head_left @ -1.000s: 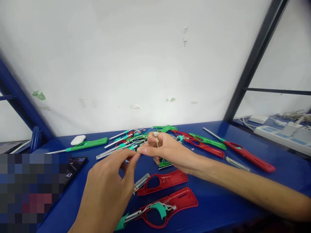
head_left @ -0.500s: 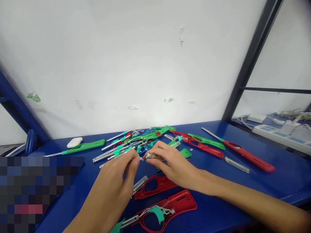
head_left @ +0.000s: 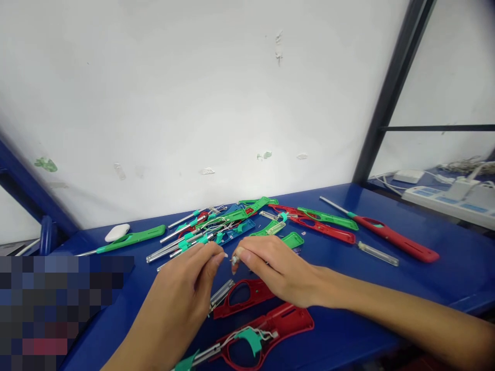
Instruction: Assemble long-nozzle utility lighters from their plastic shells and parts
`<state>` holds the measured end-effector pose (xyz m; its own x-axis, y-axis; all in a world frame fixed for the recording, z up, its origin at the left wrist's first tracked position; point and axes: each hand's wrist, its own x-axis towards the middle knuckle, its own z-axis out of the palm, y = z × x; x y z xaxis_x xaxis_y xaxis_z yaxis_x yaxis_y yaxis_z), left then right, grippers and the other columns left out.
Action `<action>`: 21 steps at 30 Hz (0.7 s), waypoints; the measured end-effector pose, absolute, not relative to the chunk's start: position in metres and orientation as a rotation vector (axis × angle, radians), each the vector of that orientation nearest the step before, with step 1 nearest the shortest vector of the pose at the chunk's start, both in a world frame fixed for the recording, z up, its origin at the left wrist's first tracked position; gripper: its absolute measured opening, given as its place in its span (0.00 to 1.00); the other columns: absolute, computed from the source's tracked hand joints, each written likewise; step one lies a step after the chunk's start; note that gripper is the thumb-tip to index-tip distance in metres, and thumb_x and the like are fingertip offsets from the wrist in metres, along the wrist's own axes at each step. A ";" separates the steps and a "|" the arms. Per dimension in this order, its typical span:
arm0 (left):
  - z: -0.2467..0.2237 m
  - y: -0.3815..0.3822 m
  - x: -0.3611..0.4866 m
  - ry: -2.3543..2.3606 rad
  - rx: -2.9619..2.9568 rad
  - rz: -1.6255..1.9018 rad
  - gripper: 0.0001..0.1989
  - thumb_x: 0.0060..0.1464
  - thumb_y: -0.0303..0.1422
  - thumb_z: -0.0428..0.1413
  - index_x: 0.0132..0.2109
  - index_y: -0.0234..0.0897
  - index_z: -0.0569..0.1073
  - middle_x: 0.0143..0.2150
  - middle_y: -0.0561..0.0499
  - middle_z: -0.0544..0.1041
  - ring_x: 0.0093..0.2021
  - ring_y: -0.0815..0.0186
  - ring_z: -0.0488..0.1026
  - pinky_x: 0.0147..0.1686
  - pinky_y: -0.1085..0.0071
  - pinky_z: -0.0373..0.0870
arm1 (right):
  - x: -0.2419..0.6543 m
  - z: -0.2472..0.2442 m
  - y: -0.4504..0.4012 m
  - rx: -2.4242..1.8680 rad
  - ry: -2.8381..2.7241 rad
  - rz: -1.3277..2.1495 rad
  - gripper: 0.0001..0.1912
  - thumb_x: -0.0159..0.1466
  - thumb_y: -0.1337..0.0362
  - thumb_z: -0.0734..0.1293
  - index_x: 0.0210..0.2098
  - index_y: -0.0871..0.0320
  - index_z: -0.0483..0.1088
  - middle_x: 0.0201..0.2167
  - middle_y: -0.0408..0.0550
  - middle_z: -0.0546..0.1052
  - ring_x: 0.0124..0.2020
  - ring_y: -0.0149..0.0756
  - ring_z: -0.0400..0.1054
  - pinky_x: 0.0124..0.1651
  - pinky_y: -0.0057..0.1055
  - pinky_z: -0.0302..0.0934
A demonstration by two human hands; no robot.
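Observation:
My left hand [head_left: 183, 288] is closed in a pinch, with a small white piece [head_left: 226, 254] at its fingertips. Opposite it, a short gap away, my right hand [head_left: 278, 268] is curled around a lighter fuel tank, whose pale valve end [head_left: 235, 259] shows at the thumb; the rest is hidden by the fingers. Below both hands lies a red lighter shell half [head_left: 257, 295]. Nearer me rests an opened red lighter [head_left: 292, 322] with white wires, a green trigger [head_left: 251, 341] and a metal tube.
Behind my hands is a pile of green, red and blue lighter parts [head_left: 216, 224] with metal tubes. A whole red lighter [head_left: 402, 239] and a clear tank [head_left: 378, 254] lie right; a green lighter [head_left: 135, 237] and white case [head_left: 117, 233] lie left. A power strip [head_left: 444, 203] sits far right.
My right hand has turned, so the tank's body is now hidden and its valve end points toward me. The fingertips of the two hands are slightly farther apart. The view has shifted a little.

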<state>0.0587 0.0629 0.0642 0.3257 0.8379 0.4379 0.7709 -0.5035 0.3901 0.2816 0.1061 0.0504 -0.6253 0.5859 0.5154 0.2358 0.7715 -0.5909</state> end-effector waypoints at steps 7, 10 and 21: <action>0.057 0.061 0.060 1.476 2.576 0.858 0.17 0.77 0.37 0.42 0.43 0.45 0.74 0.38 0.55 0.75 0.32 0.67 0.73 0.37 0.69 0.67 | 0.283 0.049 0.107 -0.607 -2.228 0.681 0.21 0.80 0.61 0.54 0.30 0.55 0.64 0.25 0.38 0.68 0.27 0.29 0.62 0.37 0.30 0.56; 0.057 0.061 0.061 1.474 2.625 0.850 0.18 0.77 0.35 0.41 0.42 0.44 0.74 0.39 0.54 0.75 0.31 0.68 0.73 0.36 0.70 0.68 | 0.284 0.049 0.107 -0.620 -2.229 0.704 0.22 0.80 0.60 0.54 0.30 0.56 0.65 0.24 0.38 0.68 0.26 0.29 0.62 0.36 0.30 0.55; 0.059 0.064 0.061 1.420 2.767 0.845 0.17 0.75 0.30 0.42 0.44 0.44 0.75 0.37 0.54 0.72 0.28 0.71 0.70 0.31 0.76 0.66 | 0.288 0.059 0.106 -0.629 -2.273 0.755 0.24 0.79 0.58 0.54 0.27 0.56 0.65 0.22 0.38 0.68 0.24 0.28 0.61 0.34 0.30 0.54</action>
<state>0.0612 0.0637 0.0590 0.4751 0.7341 0.4852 0.7767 -0.6090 0.1609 0.2880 0.1058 0.0587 -0.6713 0.6048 0.4285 0.2281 0.7186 -0.6569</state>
